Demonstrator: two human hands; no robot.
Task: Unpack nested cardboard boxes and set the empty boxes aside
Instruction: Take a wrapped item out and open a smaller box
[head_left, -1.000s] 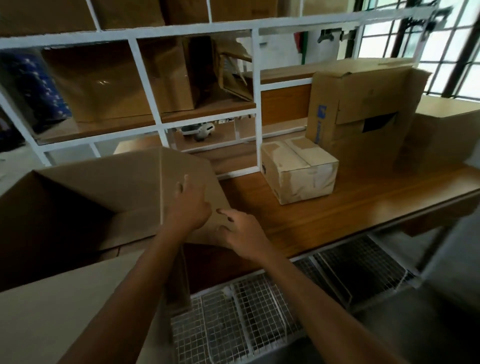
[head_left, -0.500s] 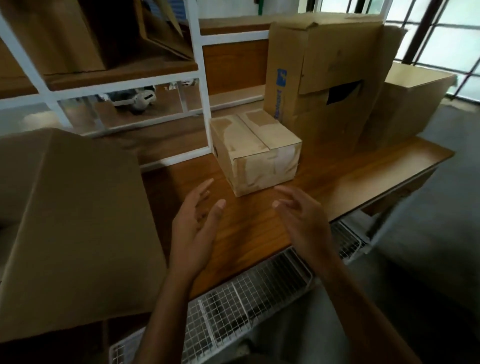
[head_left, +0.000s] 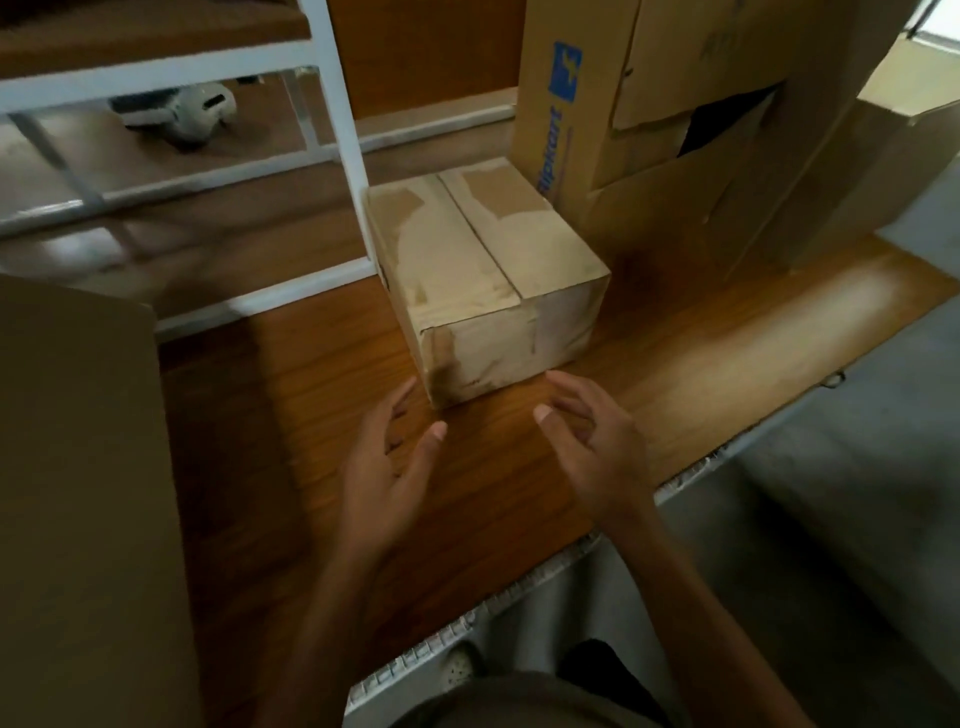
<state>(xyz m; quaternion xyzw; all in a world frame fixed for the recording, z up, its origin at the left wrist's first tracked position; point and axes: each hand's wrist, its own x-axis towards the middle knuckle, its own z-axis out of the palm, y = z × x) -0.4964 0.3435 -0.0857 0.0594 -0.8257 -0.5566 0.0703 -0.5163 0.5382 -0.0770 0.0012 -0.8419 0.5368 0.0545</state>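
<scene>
Far left, a big brown box (head_left: 78, 493) fills the near side of my view. Its plain side faces me and it stands at the left end of the wooden table (head_left: 291, 405). Beyond it is the white rack (head_left: 332, 130), with a pale rounded object (head_left: 176, 111) lying on its low far shelf, too blurred to name.

Now my left hand (head_left: 384, 467): it is over the table with fingers straight and spread, palm turned right, holding nothing. Its fingertips are just beside the near left corner of the small taped box (head_left: 483, 275), and I cannot tell whether they touch it. That box sits closed in the middle of the table, just right of the rack's upright post, with worn tape running along its top seam. Under the table's near edge, between my forearms, a wire grid (head_left: 447, 636) peeks out.

My right hand (head_left: 597, 447) has its palm facing left and its fingers loosely curved and apart, empty. It hovers at the box's near face toward the right end, and I cannot make out any contact there either. My two palms face one another with bare table between them.

Further right and farther back stands a tall box (head_left: 649, 130) with a blue logo down its left side and a dark torn gap in its front. It is just behind the small one. At the far right edge a lower box (head_left: 893, 156) sits beside it, partly hidden.
</scene>
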